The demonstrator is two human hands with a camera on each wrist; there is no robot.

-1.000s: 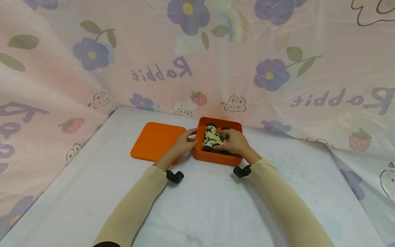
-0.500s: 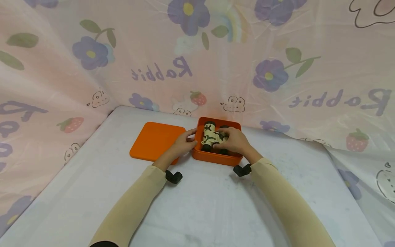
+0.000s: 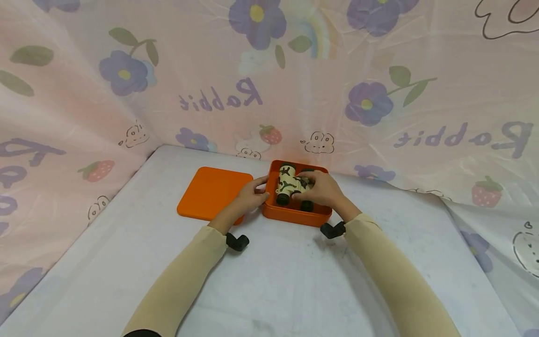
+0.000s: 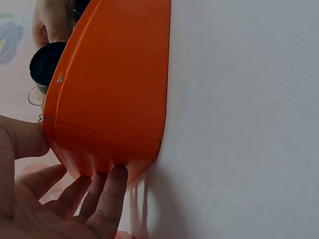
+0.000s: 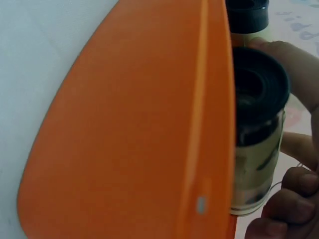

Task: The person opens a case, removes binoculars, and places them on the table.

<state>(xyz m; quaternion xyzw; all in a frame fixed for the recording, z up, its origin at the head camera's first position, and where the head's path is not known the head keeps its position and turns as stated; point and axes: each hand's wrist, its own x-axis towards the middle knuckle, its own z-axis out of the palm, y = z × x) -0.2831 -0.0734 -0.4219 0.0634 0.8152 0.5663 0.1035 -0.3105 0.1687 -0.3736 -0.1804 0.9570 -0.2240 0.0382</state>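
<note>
Camouflage-patterned binoculars (image 3: 287, 180) with black barrel ends are in the orange box (image 3: 294, 215) in the head view, standing partly above its rim. My right hand (image 3: 326, 189) grips their right barrel from above, thumb on the near side and fingers over the far side. In the right wrist view, a barrel (image 5: 256, 169) shows past the box wall, beside the curled fingers. My left hand (image 3: 248, 198) holds the box's left side. The left wrist view shows the left thumb (image 4: 25, 139) at the rim and spread fingertips on the outer wall (image 4: 109, 74).
A flat orange lid (image 3: 214, 192) lies on the white-covered table (image 3: 286, 281), left of the box and partly behind the left hand. A patterned curtain (image 3: 294, 93) hangs close behind the box and along the sides. Black camera mounts (image 3: 237, 242) jut from both wrists.
The right hand has risen slightly with the binoculars, which shift and tilt a little; more of the right barrel's near end shows. The left hand keeps its place on the box.
</note>
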